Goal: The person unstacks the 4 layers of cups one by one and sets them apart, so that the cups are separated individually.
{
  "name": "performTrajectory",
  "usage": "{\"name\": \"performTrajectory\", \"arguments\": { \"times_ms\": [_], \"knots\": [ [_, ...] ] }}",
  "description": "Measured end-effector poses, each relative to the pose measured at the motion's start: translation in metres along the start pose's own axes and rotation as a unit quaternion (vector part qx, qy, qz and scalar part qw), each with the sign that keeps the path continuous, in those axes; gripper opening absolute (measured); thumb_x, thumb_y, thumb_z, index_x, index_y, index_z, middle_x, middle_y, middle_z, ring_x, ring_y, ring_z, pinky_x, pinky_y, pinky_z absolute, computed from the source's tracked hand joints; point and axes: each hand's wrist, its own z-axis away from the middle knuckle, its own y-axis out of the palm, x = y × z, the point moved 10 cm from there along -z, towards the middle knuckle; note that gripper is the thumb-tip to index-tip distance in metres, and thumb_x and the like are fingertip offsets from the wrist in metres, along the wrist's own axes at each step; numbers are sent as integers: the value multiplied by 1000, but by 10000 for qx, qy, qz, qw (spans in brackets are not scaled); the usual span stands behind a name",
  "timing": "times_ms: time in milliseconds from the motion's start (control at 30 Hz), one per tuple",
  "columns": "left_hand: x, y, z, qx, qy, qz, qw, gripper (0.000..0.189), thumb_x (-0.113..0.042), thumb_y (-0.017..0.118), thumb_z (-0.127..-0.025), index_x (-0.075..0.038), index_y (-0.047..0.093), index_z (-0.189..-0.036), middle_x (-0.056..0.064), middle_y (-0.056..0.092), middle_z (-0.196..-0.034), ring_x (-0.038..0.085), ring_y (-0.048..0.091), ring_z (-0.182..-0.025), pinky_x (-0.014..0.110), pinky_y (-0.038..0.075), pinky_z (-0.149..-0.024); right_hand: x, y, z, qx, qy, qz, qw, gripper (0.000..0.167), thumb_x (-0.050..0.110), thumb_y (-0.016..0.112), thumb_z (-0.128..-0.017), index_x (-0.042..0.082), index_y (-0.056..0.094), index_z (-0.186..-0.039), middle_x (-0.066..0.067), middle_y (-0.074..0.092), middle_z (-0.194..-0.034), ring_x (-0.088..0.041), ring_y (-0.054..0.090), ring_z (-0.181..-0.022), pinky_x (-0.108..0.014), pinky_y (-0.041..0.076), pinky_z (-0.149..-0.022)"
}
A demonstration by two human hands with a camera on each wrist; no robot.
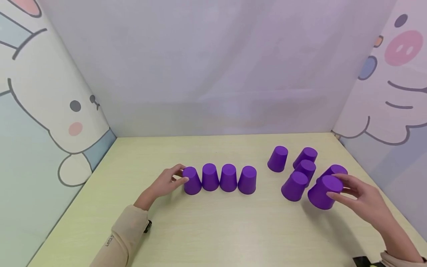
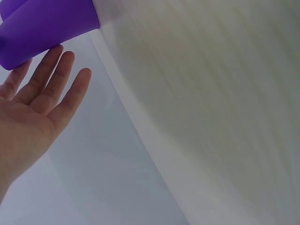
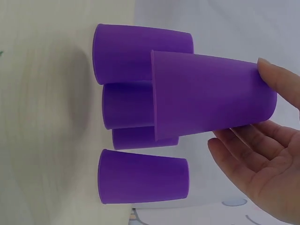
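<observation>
Several purple cups stand upside down on the table, all alike. At the left end of a row of them, my left hand (image 1: 168,181) holds the leftmost cup (image 1: 192,181), thumb in front and fingers behind. The left wrist view shows the fingertips of that hand (image 2: 42,98) against the side of the cup (image 2: 51,30). On the right, my right hand (image 1: 365,198) grips another purple cup (image 1: 323,194) near its base, mouth down. That cup (image 3: 211,96) is raised off the table in the right wrist view, between thumb and fingers.
Next to the left cup, the row continues with more cups (image 1: 228,178). A looser group stands on the right, with one cup (image 1: 278,159) at its back left and another (image 1: 294,186) near the raised cup. Behind the pale table (image 1: 213,230) is a grey wall (image 1: 213,74).
</observation>
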Motion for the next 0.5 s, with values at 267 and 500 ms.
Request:
{"name": "performTrajectory", "arguments": {
  "times_ms": [267,500],
  "knots": [
    [1,0,0,-1,-20,23,10000,30,-29,56,-91,-7,53,-113,6,62,-103,24,58,-96,37,48,-74,-18,16,-5,224,207,57,9995,53,20,72,-79,-6,49,-120,23,50,-102,17,49,-82,-13,47,-64],
    [1,0,-1,-21,2,36,10000,30,-28,56,-91,-8,53,-113,7,63,-103,23,58,-96,34,48,-74,-27,24,-7,262,197,351,9988,52,22,72,-79,-4,51,-119,-4,59,-109,22,40,-84,-8,42,-65]
  ]
}}
